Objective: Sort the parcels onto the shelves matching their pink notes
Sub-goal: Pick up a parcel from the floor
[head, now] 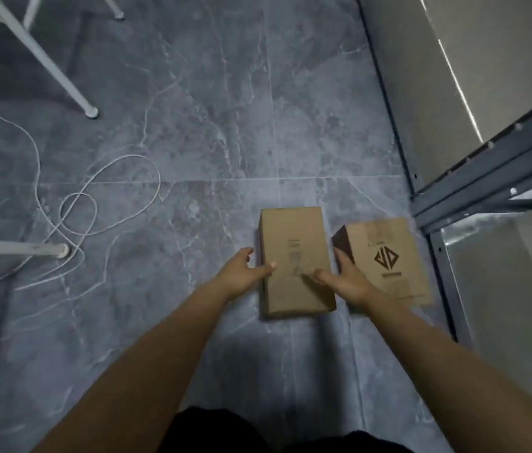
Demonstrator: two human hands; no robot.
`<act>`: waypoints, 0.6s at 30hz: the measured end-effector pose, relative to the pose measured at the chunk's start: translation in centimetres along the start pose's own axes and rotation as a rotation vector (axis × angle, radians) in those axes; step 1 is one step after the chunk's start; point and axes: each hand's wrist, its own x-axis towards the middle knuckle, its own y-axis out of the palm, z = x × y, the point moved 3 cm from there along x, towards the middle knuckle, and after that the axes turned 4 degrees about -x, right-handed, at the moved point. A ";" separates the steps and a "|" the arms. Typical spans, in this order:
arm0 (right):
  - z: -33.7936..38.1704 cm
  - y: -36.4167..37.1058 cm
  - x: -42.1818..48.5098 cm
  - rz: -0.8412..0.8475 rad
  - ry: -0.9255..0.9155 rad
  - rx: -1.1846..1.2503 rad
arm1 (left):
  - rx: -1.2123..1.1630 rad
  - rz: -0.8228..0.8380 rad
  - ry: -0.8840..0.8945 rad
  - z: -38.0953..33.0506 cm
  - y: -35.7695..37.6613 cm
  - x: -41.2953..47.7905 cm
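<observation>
Two brown cardboard parcels lie side by side on the grey floor. The plain parcel (294,237) is on the left; the parcel with a dark diamond logo (388,256) is on the right. My left hand (245,273) touches the plain parcel's left side, thumb on its top, fingers spread. My right hand (346,279) reaches into the gap between the two parcels, thumb over the plain one's top. Neither parcel is lifted. No pink note is visible on either.
A dark metal shelf frame (473,188) stands at the right, against a grey wall. White furniture legs (55,73) and a loose white cable (78,204) lie on the floor to the left. My dark trousers show at the bottom edge.
</observation>
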 end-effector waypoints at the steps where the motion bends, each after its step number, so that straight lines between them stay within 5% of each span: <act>1: -0.7 0.6 0.5 0.008 0.043 0.003 | 0.045 0.024 -0.018 0.6 0.6 0.5; 6: -3.3 3.3 1.8 -0.008 0.150 0.095 | -0.073 0.195 -0.055 3.1 3.0 1.6; 10: -2.4 3.0 0.8 0.004 0.170 0.159 | -0.219 0.153 -0.049 2.3 3.3 0.8; 18: 7.9 -1.7 -7.8 0.001 0.108 0.214 | -0.207 0.126 0.027 -7.9 -2.5 -9.9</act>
